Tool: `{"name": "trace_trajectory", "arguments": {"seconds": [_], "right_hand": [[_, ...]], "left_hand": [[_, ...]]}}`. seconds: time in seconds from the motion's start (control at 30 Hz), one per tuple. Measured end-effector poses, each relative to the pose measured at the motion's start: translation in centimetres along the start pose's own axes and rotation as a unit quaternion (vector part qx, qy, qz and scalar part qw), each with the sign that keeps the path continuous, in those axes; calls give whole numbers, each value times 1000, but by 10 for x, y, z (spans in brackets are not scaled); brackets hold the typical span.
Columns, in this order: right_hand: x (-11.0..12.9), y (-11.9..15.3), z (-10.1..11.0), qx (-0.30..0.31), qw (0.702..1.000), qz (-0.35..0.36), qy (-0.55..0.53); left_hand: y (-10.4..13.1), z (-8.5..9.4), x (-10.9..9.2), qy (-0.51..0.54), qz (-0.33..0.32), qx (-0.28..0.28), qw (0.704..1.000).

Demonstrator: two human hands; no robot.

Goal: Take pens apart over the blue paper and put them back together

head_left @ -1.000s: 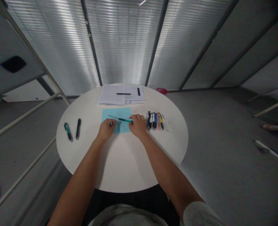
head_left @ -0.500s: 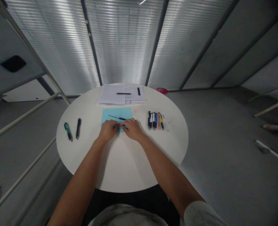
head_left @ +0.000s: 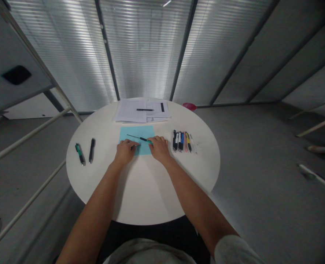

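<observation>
A light blue sheet (head_left: 144,149) lies on the white round table (head_left: 143,198). On it rests a partly dismantled pen (head_left: 145,139), with a black grip, some green and a thin refill (head_left: 133,136) reaching left. My left hand (head_left: 125,152) is at the sheet's left edge, fingertips drawn together; a small dark bit shows under them, too hidden to name. At the sheet's right edge my right hand (head_left: 160,149) rests with thumb and fingers apart, around the pen's right end. Whether it touches the pen is hard to see.
Several pens (head_left: 182,142) lie in a row at the right. A green-black pen (head_left: 80,154) and a black pen (head_left: 91,150) lie at the left. Behind the sheet are papers (head_left: 130,112) with a dark pen (head_left: 145,109) across them.
My hands were close together over the blue sheet, and they have moved apart. The right hand shifted right, uncovering more of the pen; the left drew slightly left. The pen's refill stays about where it was.
</observation>
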State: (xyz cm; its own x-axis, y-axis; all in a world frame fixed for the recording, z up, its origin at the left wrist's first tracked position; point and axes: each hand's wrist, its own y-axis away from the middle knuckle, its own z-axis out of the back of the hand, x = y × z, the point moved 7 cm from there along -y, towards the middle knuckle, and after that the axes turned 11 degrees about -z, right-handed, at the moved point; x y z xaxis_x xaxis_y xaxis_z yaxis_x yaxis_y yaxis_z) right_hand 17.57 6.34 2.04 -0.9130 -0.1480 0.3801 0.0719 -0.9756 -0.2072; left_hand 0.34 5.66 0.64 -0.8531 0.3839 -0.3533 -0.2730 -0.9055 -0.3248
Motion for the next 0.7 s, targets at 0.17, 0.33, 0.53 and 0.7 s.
{"name": "trace_trajectory", "arguments": {"seconds": [0.17, 0.33, 0.53, 0.7], "right_hand": [[-6, -4, -1, 9, 999, -26, -17], [-8, -9, -1, 25, 997, -23, -71], [4, -4, 1, 56, 992, 62, -94], [4, -5, 1, 57, 986, 92, -127]], "left_hand": [[1, 6, 4, -3, 33, -30, 999], [6, 21, 15, 15, 88, -125, 988], [4, 18, 14, -1, 78, -71, 994], [4, 14, 11, -15, 70, -31, 997]]}}
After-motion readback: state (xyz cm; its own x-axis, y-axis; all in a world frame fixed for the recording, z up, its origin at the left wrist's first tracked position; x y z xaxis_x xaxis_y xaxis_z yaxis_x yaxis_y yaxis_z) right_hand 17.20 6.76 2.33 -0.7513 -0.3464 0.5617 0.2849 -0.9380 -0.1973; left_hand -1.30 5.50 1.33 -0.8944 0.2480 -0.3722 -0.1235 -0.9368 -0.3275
